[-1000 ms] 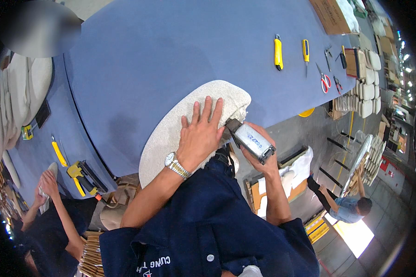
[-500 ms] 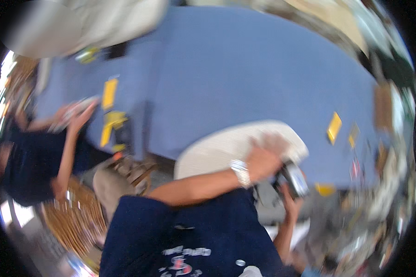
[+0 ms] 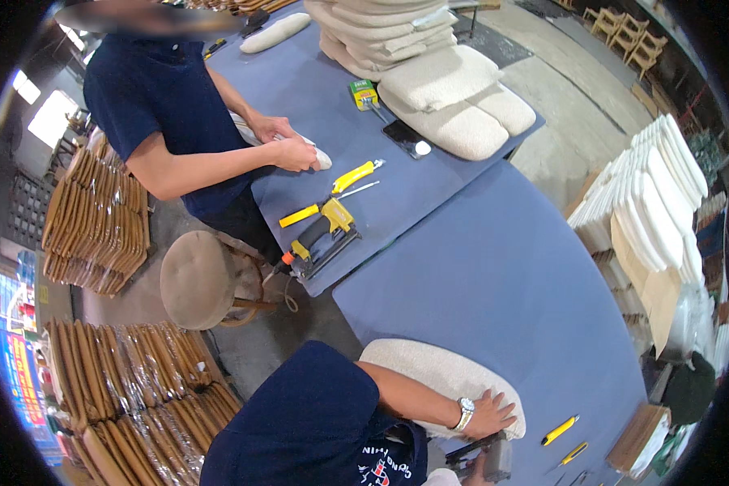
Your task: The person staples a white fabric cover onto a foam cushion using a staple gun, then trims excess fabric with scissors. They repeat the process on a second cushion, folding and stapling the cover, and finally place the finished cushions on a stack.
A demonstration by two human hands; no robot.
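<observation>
Blue cloth covers the long tabletop [image 3: 494,275], smooth and flat, inside a workshop with a grey concrete floor. On its near edge lies a cream seat cushion [image 3: 429,373], rounded in shape and with a rough, nubby fabric. The fingers of the left hand [image 3: 490,413] are spread open and press flat on the far end of the cushion; the wrist wears a silver watch [image 3: 464,413] and the bare forearm crosses over the cushion from a dark blue sleeve. The right hand [image 3: 468,476] is mostly cut by the lower edge; its fingers seem closed around a grey staple gun [image 3: 486,455], held just beside the cushion's edge. Two yellow utility knives [image 3: 565,437] lie near. Across the tabletop, another person holds a small cream pad [image 3: 316,154], with a yellow staple gun [image 3: 324,231] beside
</observation>
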